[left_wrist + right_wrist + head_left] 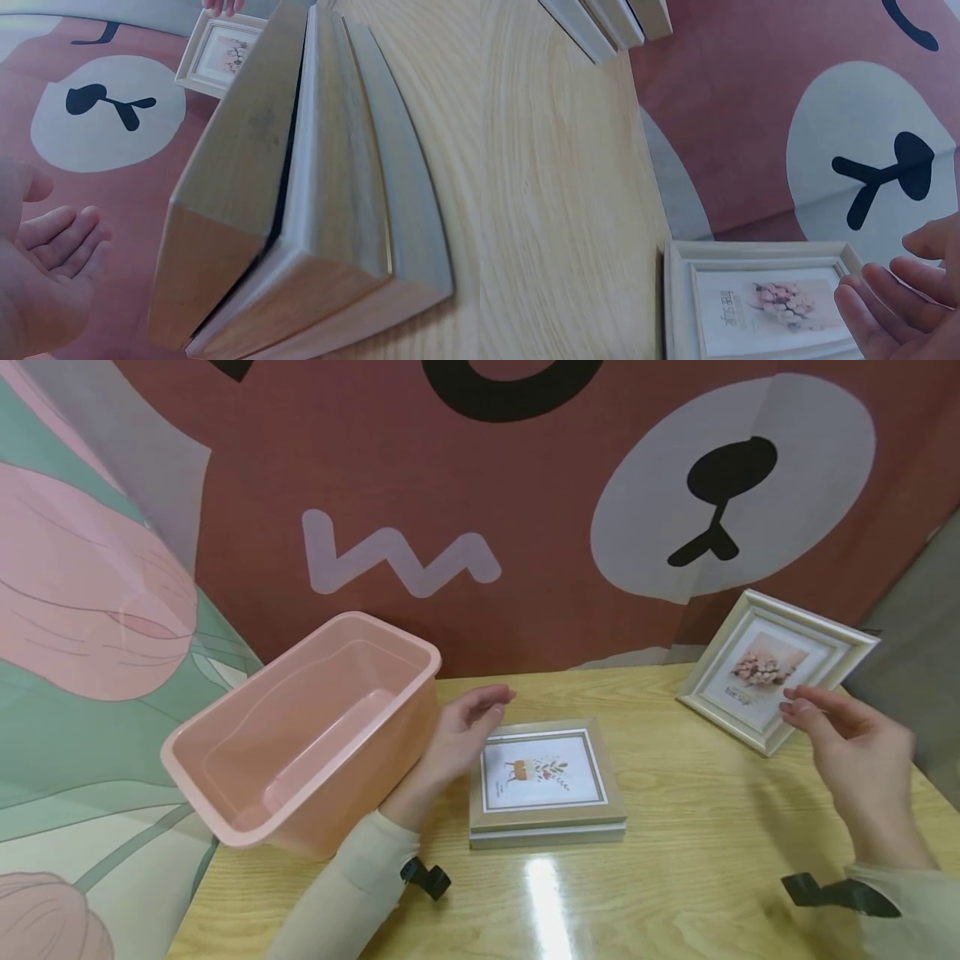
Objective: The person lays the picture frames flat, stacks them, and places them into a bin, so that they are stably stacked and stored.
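Note:
A stack of picture frames (551, 818) lies on the table, its top frame showing a print of a potted plant. My left hand (465, 735) hovers at the stack's upper left corner, fingers loosely bent and nothing in them. In the left wrist view the layered frame edges (337, 157) stand close beside that hand. Farther right, a cream picture frame (716, 672) with a pink flower print stands propped, leaning back. My right hand (862, 752) is at its right side, fingers relaxed and holding nothing; the fingertips overlap the frame in the head view.
A pink plastic bin (397, 760) stands on the left, just beside my left forearm, with its inside visible. Behind the wooden table (675, 877) hangs a cloth (525, 627) with a bear face. A grey surface borders the right side.

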A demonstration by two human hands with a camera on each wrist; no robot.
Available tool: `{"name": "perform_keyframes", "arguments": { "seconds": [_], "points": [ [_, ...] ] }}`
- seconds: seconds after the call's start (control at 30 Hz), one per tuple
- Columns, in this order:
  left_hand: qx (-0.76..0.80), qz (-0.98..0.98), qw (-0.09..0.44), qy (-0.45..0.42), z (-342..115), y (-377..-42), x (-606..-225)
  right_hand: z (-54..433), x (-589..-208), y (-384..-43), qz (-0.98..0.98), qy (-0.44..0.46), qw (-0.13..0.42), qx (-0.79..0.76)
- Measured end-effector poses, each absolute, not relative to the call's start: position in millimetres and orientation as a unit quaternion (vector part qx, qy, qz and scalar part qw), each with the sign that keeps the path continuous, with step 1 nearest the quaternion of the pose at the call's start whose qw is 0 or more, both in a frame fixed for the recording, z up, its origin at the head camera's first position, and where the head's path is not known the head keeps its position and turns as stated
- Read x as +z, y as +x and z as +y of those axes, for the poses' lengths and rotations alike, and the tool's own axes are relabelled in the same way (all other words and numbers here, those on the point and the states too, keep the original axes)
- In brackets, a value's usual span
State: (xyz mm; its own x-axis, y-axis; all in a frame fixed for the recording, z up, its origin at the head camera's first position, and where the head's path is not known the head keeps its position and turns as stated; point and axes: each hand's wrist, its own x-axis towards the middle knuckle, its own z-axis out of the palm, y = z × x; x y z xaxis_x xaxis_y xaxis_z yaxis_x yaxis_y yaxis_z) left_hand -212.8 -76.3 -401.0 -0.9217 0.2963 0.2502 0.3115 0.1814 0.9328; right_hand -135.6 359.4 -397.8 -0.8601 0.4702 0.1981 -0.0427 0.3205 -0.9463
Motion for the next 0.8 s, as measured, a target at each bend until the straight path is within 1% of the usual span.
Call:
{"name": "perform_keyframes", "arguments": {
  "seconds": [0.2, 0.4, 0.6, 0.8],
  "points": [
    [-0.606, -0.769, -0.002, -0.203, -73.3, -209.8, -396.7, 367.5, -394.5, -141.1, -0.758, -0.161, 0.234, 0.587],
    [-0.613, -0.765, -0.012, -0.198, -69.0, -207.1, -392.9, 373.4, -394.3, -146.0, -0.759, -0.212, 0.237, 0.568],
    [-0.611, -0.764, -0.010, -0.205, -64.3, -206.8, -391.1, 381.6, -396.0, -152.1, -0.725, -0.254, 0.259, 0.586],
    [-0.604, -0.771, -0.005, -0.202, -60.7, -206.0, -389.8, 388.3, -399.0, -156.5, -0.719, -0.277, 0.264, 0.580]
  ]
}}
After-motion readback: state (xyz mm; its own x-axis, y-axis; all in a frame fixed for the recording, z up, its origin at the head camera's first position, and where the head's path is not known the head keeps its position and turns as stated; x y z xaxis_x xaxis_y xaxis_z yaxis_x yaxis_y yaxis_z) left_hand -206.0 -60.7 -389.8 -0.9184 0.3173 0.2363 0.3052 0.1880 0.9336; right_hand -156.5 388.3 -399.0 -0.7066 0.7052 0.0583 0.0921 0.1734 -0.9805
